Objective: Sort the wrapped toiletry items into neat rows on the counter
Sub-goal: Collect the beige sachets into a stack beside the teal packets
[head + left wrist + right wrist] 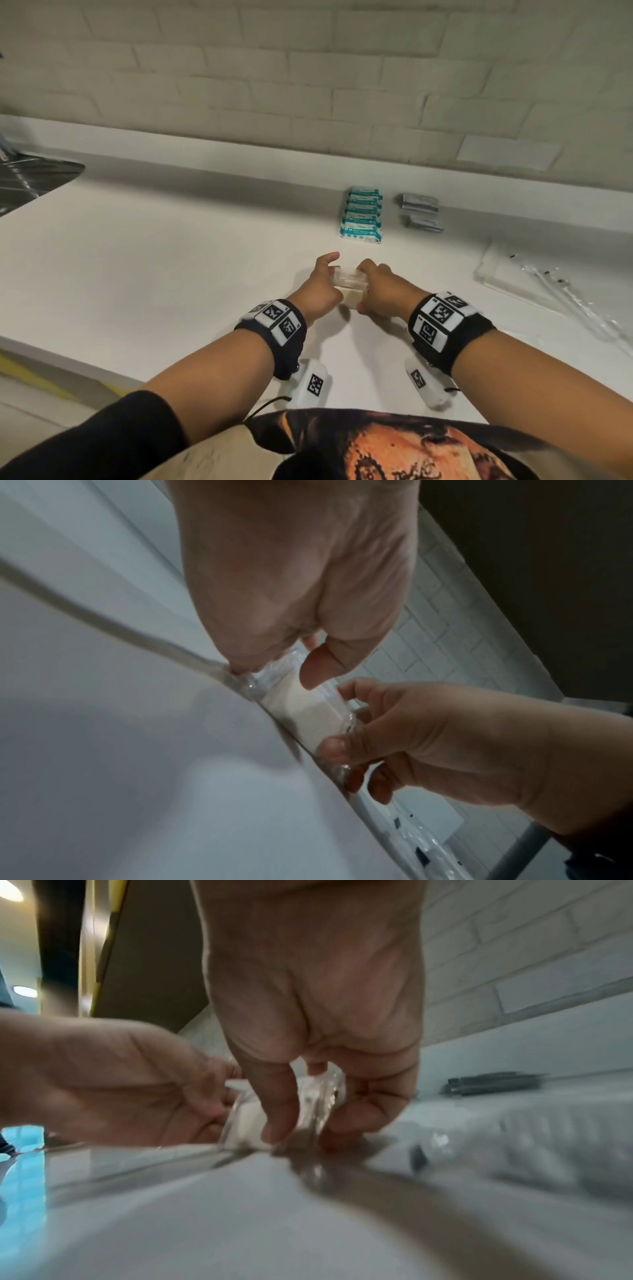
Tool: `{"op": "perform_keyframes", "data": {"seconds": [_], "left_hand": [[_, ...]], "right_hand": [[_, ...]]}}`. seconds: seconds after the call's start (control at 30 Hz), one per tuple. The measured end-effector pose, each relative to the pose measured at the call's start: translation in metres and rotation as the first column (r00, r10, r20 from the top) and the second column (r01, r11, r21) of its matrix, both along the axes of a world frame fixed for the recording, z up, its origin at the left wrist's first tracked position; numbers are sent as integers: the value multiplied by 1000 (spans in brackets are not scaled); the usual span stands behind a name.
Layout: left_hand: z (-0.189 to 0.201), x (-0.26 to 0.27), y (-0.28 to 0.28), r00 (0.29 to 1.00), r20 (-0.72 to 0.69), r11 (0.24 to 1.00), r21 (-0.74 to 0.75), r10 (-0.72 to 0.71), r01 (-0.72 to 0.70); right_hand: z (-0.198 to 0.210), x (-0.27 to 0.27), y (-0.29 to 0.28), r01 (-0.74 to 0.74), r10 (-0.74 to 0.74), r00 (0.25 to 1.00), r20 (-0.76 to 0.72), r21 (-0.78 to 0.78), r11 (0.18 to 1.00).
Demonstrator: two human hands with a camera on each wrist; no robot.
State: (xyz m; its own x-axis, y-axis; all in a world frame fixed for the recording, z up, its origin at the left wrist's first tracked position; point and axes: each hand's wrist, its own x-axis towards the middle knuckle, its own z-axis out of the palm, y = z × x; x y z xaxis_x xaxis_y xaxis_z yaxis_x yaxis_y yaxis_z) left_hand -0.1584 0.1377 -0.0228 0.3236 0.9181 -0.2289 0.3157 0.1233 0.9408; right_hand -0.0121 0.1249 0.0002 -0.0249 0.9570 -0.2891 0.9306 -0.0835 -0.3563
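Observation:
A cream soap bar in clear wrap (350, 289) rests on the white counter (171, 267), held from both sides. My left hand (329, 281) pinches its left end, the thumb (316, 666) lying on the wrap. My right hand (365, 289) grips the right end with curled fingers (363, 1110) and thumb. The left wrist view shows the bar (308, 710) between both hands; in the right wrist view only a corner of the bar (245, 1119) shows. Behind it lie a row of teal packets (361, 216) and some grey sachets (420, 210).
Clear-wrapped long items (555, 291) lie at the right of the counter. A steel sink (30, 178) is at the far left. A brick wall (308, 85) with a low ledge backs the counter. The front edge runs just before my body.

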Motion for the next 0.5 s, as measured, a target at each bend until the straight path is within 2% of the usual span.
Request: {"op": "perform_keyframes", "data": {"seconds": [0.13, 0.2, 0.3, 0.5], "left_hand": [[-4, 8, 3, 998, 65, 1000, 7, -25, 24], [-4, 7, 7, 995, 100, 1000, 19, -18, 16], [-9, 3, 14, 999, 46, 998, 56, 9, -11], [-26, 8, 23, 998, -28, 996, 74, -51, 53]], "right_hand": [[-2, -6, 1, -111, 111, 994, 5, 39, 993], [-1, -4, 4, -114, 113, 993, 19, 86, 990], [-3, 1, 6, -92, 92, 996, 12, 99, 991], [-7, 4, 7, -80, 83, 996, -36, 94, 992]]}}
